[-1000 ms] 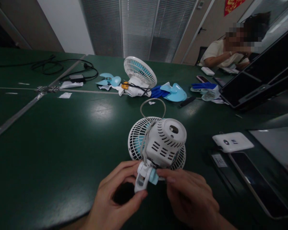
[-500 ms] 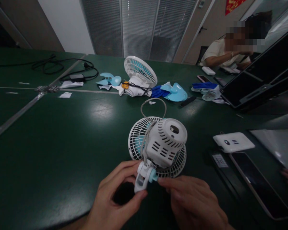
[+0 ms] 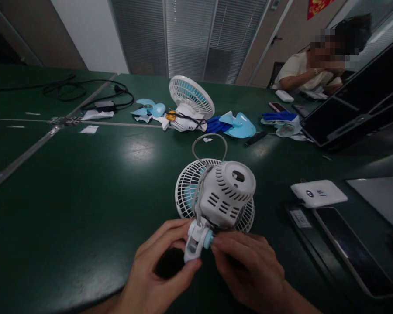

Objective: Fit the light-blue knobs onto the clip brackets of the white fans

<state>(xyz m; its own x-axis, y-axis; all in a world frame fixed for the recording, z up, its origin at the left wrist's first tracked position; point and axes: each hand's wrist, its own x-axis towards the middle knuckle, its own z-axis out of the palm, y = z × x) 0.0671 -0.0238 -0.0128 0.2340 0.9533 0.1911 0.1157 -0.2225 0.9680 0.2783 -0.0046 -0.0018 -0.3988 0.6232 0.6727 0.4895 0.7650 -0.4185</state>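
A small white fan (image 3: 221, 196) lies grille-down on the green table, its vented motor housing facing up. Blue blades show through its grille (image 3: 183, 185), and a grey cord loops behind it. At the near end is the fan's white clip bracket (image 3: 193, 244). My left hand (image 3: 157, 261) grips this bracket between thumb and fingers. On the bracket's right side sits a light blue knob (image 3: 208, 239). My right hand (image 3: 249, 266) pinches the knob with its thumb and index finger; the fingertips partly hide it.
Farther back stand a second fan (image 3: 191, 102), loose blue fan blades (image 3: 240, 125) and blue-white gloves (image 3: 280, 117). On the right are a white device (image 3: 319, 194), a phone (image 3: 353, 248) and a black case (image 3: 356, 96). A person (image 3: 309, 72) sits at the far right.
My right hand has moved slightly up and left, its fingers now closer around the blue knob. My left hand and the fan stay almost in place.
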